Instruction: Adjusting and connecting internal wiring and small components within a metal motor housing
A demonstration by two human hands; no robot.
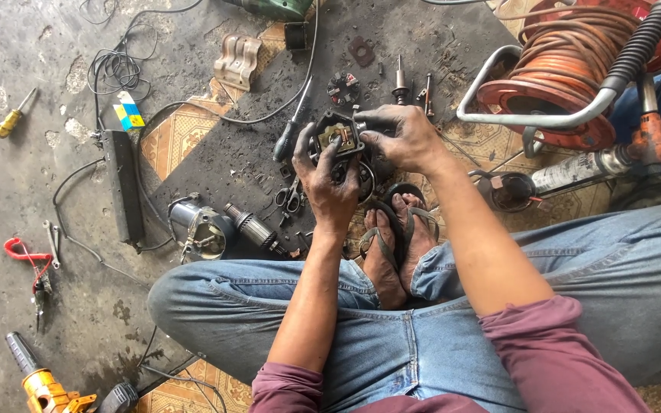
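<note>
My left hand (326,180), black with grease, grips a small dark motor part (338,135) from below, its fingers wrapped up the left side. My right hand (399,136) holds the same part from the right, fingertips on its top edge. The part shows brass-coloured contacts in a black housing. Both hands hover above my sandalled feet (395,237); I sit cross-legged in jeans on the floor.
A motor armature and metal housing (212,228) lie left of my knee. A black screwdriver (291,126), pliers (291,197), a black power strip (122,186), red snips (30,264) and a yellow drill (43,386) lie around. An orange cable reel (568,73) stands at right.
</note>
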